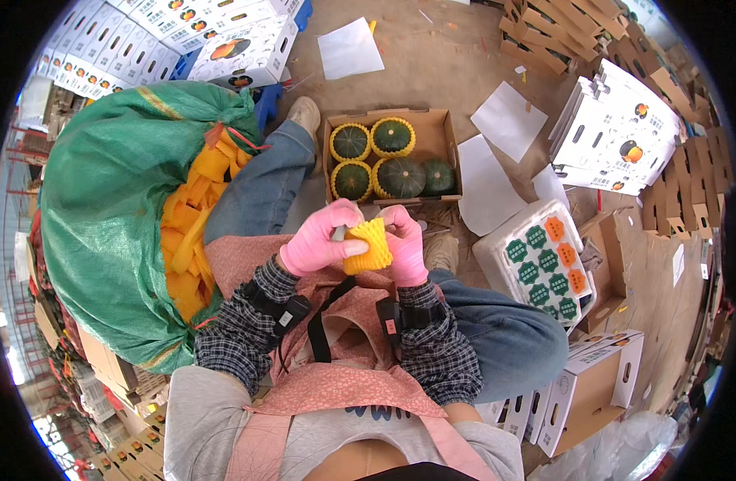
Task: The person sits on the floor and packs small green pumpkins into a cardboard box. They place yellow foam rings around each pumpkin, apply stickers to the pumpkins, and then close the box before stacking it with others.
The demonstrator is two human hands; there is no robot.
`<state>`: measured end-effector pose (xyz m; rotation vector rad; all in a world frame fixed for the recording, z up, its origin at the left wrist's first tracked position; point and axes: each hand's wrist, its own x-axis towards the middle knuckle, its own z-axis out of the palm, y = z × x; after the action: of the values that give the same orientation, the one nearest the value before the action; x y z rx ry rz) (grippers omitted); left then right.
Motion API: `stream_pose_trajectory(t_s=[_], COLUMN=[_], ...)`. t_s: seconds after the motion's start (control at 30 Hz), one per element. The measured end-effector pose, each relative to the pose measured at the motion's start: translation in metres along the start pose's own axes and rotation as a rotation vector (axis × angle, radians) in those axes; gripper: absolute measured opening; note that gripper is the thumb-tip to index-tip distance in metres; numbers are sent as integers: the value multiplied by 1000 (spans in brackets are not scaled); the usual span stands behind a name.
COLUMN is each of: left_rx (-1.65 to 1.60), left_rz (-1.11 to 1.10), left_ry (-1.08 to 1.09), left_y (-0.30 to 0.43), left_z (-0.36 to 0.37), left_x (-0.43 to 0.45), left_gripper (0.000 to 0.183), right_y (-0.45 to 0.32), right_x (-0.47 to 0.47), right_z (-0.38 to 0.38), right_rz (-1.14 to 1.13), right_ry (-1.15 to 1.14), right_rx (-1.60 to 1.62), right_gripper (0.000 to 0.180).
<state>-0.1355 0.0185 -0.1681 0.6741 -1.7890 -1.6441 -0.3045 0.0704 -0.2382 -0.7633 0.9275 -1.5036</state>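
Observation:
Between my hands is a yellow foam net sleeve (368, 248), held just in front of my apron. My left hand (324, 236), in a pink fingerless wrap or glove, pinches its left side with thumb and fingers. At its upper right edge, my right hand (405, 243), wrapped in pink too, grips the rim. Just beyond them an open cardboard box (454, 153) holds several dark green squashes. Foam sleeves surround some, such as the squash at back left (350, 142); the squash at front right (438, 177) shows no sleeve.
A green woven sack (115, 198) full of yellow foam sleeves (190, 222) lies at my left. On the right, a sticker sheet (545, 264) rests on a white foam container (494, 246). Flattened white cartons (620, 132) stand beyond it. Paper sheets (509, 120) lie on the floor.

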Motion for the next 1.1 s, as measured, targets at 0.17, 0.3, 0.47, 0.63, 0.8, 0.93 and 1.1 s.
stream_pose_trajectory(t_s=[0.17,0.3,0.47,0.63,0.8,0.93,1.1], left_rx=[-216,-361,-963,-319,322,567,209], left_rz=[-400,-340,-646,-683,-222,55,-293], left_ry=[-343,-36,47,-380,98,369,454], left_y=[5,-30,-50,-92,-168,-208,-228], left_z=[-31,-63,-32,-29,-8,-6,-20], left_x=[-1,1,14,54,105,119,120], left_gripper=[37,36,33,33,21,24,23], right_y=[-7,-12,-3,-43,64,83,83], right_x=[-4,-6,-14,33,59,88,128], right_z=[-7,-8,-24,-73,-128,-144,-129], right_rz=[97,530,517,374,-55,-117,-87], right_ry=[-93,-375,-312,-97,449,349,191], right_rx=[300,757,593,272,-877,-1022,-762], right_gripper=[9,38,72,34,21,24,27])
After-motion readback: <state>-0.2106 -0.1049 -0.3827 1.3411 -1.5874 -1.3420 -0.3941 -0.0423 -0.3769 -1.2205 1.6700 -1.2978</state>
